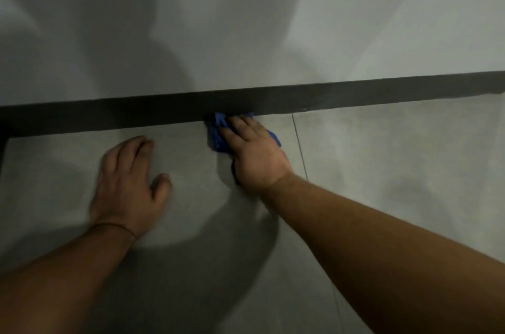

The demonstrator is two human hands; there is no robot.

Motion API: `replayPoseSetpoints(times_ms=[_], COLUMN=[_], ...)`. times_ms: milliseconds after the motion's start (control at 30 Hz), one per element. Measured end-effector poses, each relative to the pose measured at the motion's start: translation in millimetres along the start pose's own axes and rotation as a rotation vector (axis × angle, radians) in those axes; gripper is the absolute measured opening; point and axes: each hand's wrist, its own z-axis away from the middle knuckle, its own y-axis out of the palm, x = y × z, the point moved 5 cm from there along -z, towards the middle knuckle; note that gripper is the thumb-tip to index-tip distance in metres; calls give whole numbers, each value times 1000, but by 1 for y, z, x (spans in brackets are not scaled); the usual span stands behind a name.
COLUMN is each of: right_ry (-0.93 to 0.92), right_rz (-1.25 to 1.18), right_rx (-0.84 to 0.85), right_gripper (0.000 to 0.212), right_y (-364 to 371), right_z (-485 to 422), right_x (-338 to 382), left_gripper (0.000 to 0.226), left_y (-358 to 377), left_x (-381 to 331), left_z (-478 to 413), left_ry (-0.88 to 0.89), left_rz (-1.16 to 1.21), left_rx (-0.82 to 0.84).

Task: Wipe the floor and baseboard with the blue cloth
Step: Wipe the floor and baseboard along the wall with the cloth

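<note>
A crumpled blue cloth [218,134] lies on the grey tiled floor [382,169], its far edge against the foot of the dark baseboard [355,97]. My right hand [254,153] presses down on the cloth, fingers pointing at the baseboard, and hides most of it. To the left, my left hand [128,183] rests flat on the floor with the fingers close together and nothing in it, a thin band around its wrist.
A pale grey wall [246,19] rises above the baseboard. A thin grout line [299,145] runs across the floor just right of my right hand. At the far left the baseboard turns a corner [2,142] toward me. Shadows fall over floor and wall.
</note>
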Motion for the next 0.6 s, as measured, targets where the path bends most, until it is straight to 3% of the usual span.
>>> replayPoseSetpoints(times_ms=[233,400,500,600], right_ry=[42,368,578,657], right_rz=[10,-47,-32,-13], right_rx=[-144,-196,-141,-55], right_gripper=[52,58,62,67], right_y=[-46,-70,-91,-103], right_z=[33,72,95,102], right_x=[-103,-193,-259,-288], left_gripper=[75,77,80,82], left_y=[2,2,2,-1], left_x=[0,-2,-5,-15], left_z=[-2,-3,-4,-2], left_ry=[15,-5,-24,-81], left_rz=[14,-30,-48,-31], left_rx=[-37,7,57,48])
